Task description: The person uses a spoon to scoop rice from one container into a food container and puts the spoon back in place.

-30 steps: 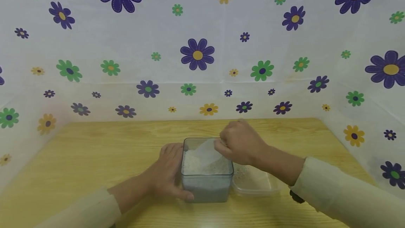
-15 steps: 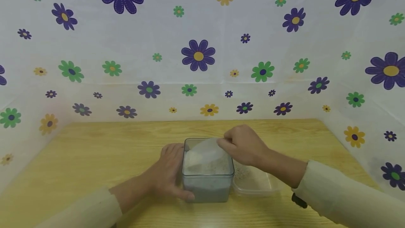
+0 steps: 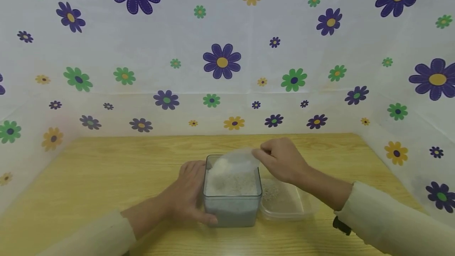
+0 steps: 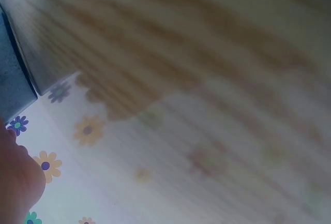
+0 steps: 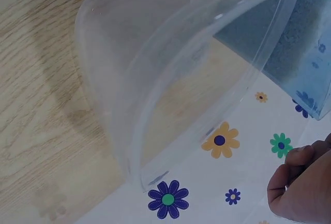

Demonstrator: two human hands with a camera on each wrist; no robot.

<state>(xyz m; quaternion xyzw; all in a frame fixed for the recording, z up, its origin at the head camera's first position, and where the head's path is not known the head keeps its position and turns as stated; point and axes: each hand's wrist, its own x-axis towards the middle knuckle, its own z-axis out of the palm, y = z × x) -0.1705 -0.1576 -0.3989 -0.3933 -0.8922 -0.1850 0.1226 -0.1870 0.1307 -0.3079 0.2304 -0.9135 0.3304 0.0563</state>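
Observation:
A clear square container (image 3: 231, 213) with a dark rim holds white grains that look like rice (image 3: 236, 187). My left hand (image 3: 188, 194) holds its left side, thumb across the front corner and fingers along the side wall. My right hand (image 3: 282, 161) pinches the handle end of a translucent scoop (image 3: 245, 159), tilted over the container's mouth with white grains at its lower left end. In the right wrist view the curled fingers of the right hand (image 5: 305, 188) show at the lower right; the scoop is out of that view.
Right beside the container stands a low clear plastic tub (image 3: 289, 213) with some grains in its far left part. All of it rests on a wood-grain table (image 3: 124, 169). A flower-printed white sheet (image 3: 192, 42) rises at the back and sides.
My right hand has moved right and a little up, drawing the scoop up from among the grains to the container's rim. The left hand keeps its place on the container.

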